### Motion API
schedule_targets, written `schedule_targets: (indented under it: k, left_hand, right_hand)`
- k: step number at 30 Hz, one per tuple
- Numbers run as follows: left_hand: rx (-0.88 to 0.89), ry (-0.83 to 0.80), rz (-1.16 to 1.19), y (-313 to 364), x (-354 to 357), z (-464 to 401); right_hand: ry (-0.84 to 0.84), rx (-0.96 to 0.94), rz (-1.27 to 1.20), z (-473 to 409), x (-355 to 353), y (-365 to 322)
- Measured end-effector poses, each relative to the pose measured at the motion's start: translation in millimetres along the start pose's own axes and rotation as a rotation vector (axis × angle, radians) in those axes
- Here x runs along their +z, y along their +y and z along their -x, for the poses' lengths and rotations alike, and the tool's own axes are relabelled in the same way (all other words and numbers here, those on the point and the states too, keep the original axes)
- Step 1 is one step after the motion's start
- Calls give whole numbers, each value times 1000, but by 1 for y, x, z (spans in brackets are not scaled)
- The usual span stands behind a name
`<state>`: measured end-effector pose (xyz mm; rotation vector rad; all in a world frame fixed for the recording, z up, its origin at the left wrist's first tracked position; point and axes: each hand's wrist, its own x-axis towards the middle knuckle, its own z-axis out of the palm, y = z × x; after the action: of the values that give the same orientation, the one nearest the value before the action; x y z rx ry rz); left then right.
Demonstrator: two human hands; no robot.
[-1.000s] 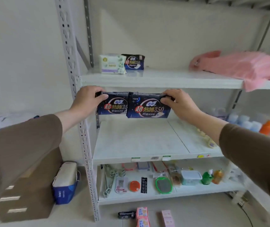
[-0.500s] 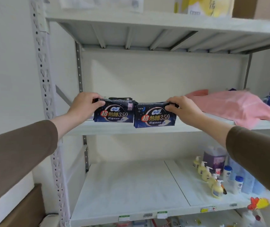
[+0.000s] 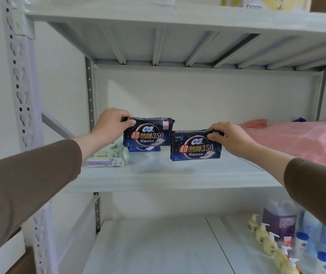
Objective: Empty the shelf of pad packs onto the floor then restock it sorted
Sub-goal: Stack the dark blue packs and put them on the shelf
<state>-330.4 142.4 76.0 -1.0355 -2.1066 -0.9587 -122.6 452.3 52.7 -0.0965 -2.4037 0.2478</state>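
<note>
Both my hands reach over the white middle shelf (image 3: 158, 175). My left hand (image 3: 110, 123) grips the top left corner of a dark blue pad pack (image 3: 148, 133) and holds it on top of another dark blue pack (image 3: 144, 148) that rests on the shelf. My right hand (image 3: 227, 137) grips the top right corner of a second dark blue pad pack (image 3: 194, 147), upright just above the shelf board, right of the stack. A white and green pad pack (image 3: 110, 157) lies at the shelf's left end, below my left wrist.
A pink plastic bag (image 3: 296, 141) covers the right part of the same shelf. The shelf below holds pump bottles (image 3: 265, 238) and a purple jug (image 3: 279, 220) at the right. A perforated upright (image 3: 21, 95) stands at the left. Another shelf board (image 3: 178, 18) lies overhead.
I raised both dark blue packs from below the shelf edge up onto the shelf. The left pack now sits on the pack lying there, and the right pack has moved apart from it.
</note>
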Motion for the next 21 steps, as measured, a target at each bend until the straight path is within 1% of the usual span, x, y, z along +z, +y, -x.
schedule_targets:
  k: [4,9,15,18,21]
  left_hand:
    - [-5,-39,-24,-13,24,-34]
    - [-59,-92,-40,-29,53,-72]
    - [-116,-278,-151,-47,78,-103]
    - [-137,-340,-185,-57,87,-112]
    - [-153,-390,-207,-67,97,-118]
  right_hand:
    - [-10,7,-45,-25,9,14]
    - [-49,2,-130,-55,26,27]
    - [-67,-16,-219,-86,55,44]
    - [-91,-4,-269,-98,71,50]
    - [-103,-12,-266,-109,84,53]
